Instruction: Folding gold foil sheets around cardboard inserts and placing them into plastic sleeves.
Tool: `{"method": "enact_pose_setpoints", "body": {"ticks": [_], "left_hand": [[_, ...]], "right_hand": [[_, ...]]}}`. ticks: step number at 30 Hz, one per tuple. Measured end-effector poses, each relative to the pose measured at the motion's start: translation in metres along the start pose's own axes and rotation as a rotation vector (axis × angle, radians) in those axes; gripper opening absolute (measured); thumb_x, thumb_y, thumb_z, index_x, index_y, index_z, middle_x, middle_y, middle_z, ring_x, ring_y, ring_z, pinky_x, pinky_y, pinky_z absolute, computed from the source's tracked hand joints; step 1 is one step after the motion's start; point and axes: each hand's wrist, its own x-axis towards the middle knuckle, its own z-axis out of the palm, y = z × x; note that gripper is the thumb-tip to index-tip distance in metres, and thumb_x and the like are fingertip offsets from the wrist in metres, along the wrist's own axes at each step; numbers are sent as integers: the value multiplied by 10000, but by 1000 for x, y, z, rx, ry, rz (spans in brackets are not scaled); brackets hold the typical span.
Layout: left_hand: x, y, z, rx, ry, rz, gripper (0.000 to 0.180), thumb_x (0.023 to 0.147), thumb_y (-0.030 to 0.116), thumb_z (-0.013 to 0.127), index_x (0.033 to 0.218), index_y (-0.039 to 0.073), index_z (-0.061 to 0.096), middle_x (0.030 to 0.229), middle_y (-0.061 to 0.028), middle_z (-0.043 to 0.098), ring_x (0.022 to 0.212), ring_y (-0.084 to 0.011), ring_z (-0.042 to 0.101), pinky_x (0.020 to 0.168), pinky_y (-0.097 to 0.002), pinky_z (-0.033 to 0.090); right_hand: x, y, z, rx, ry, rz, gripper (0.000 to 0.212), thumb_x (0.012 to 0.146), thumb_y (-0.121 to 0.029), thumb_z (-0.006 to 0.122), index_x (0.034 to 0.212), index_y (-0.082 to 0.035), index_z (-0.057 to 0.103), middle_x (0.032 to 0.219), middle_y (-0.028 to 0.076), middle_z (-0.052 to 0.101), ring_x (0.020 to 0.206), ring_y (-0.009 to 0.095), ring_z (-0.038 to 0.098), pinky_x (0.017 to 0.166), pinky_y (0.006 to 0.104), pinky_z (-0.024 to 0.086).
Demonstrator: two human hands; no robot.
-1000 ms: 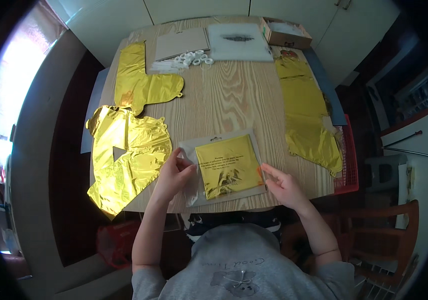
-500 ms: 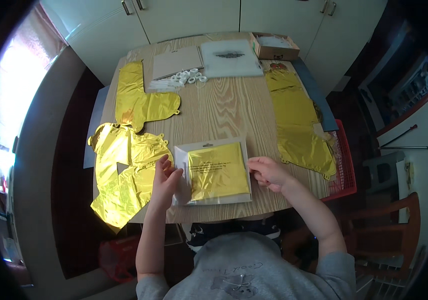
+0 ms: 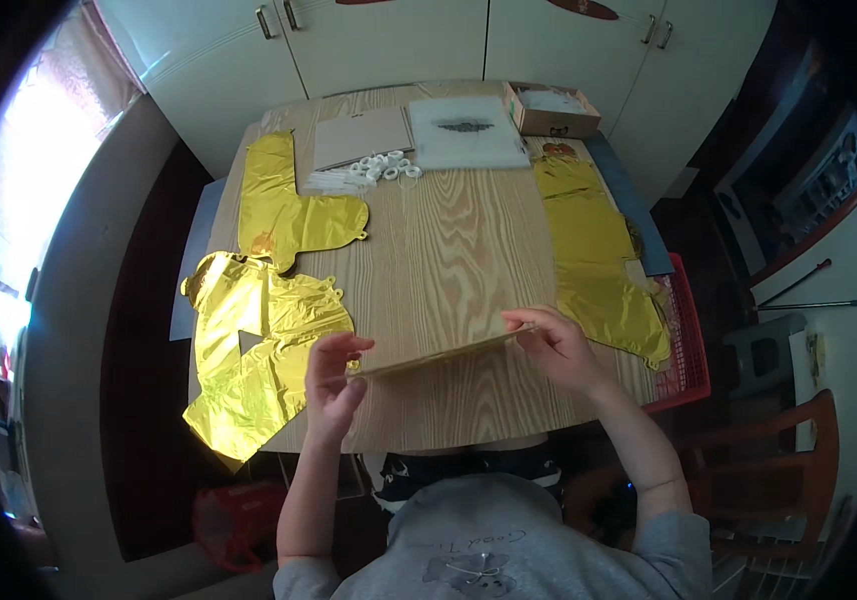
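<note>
A thin flat package (image 3: 439, 358) stands edge-on above the near part of the table, so only its narrow edge shows. Its left end lies in my left hand (image 3: 332, 385), with thumb and fingers closed around it. At the other end, my right hand (image 3: 561, 352) pinches the package between thumb and fingers. Beside my left hand, a gold foil balloon (image 3: 219, 330) lies flat and uninflated. Another flat gold foil balloon (image 3: 269, 205) is farther back on the left, and gold foil (image 3: 599, 260) stretches along the table's right side.
Toward the back of the wooden table (image 3: 449, 230) are white ribbon rolls (image 3: 389, 166), a grey-beige board (image 3: 357, 138), a translucent plastic bag (image 3: 469, 145) and a cardboard box (image 3: 554, 110). A red basket (image 3: 687, 340) stands by the right edge, close to a wooden chair (image 3: 799, 465).
The package has tilted from facing up, with gold foil visible inside, to edge-on. Both hands still flank it, and the right hand has moved slightly right.
</note>
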Motion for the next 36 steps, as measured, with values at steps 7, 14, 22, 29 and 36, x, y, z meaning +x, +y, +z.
{"method": "enact_pose_setpoints", "body": {"ticks": [7, 14, 22, 29, 36], "left_hand": [[-3, -20, 8, -15, -44, -74, 458, 831, 153, 699, 1227, 27, 506, 1090, -94, 615, 1057, -169, 574, 923, -320, 427], [-11, -25, 4, 58, -61, -186, 306, 842, -14, 642, 1139, 16, 573, 1091, -54, 613, 1021, -145, 576, 925, -288, 429], [-2, -39, 7, -110, 19, -218, 183, 956, 77, 566, 1131, 38, 601, 1073, -28, 650, 985, -88, 584, 863, -255, 464], [-5, -30, 36, -822, 317, -442, 351, 984, 208, 527, 1306, 76, 480, 1289, -82, 565, 1122, -229, 592, 966, -377, 494], [-30, -57, 79, -1130, 84, -452, 487, 951, 291, 577, 1365, 81, 432, 1391, -109, 484, 1274, -286, 483, 1077, -453, 408]], "right_hand": [[9, 20, 3, -169, -78, 214, 397, 991, -253, 518, 1328, -43, 527, 1007, 126, 634, 796, 125, 604, 674, 283, 478], [11, 15, -4, -132, -120, 232, 394, 1000, -212, 484, 1352, -35, 508, 834, 52, 595, 731, 108, 549, 689, 273, 454], [5, 36, -27, -92, -124, 323, 250, 947, -55, 522, 1158, 24, 631, 820, -29, 620, 715, 30, 505, 641, 221, 435], [27, -76, -36, -90, -171, 63, 285, 931, -150, 575, 1120, 52, 639, 775, 68, 649, 654, 108, 577, 598, 251, 457], [52, -143, -32, -385, -265, -113, 451, 922, -343, 620, 1124, 60, 629, 863, 192, 652, 756, 280, 666, 655, 330, 506]]}}
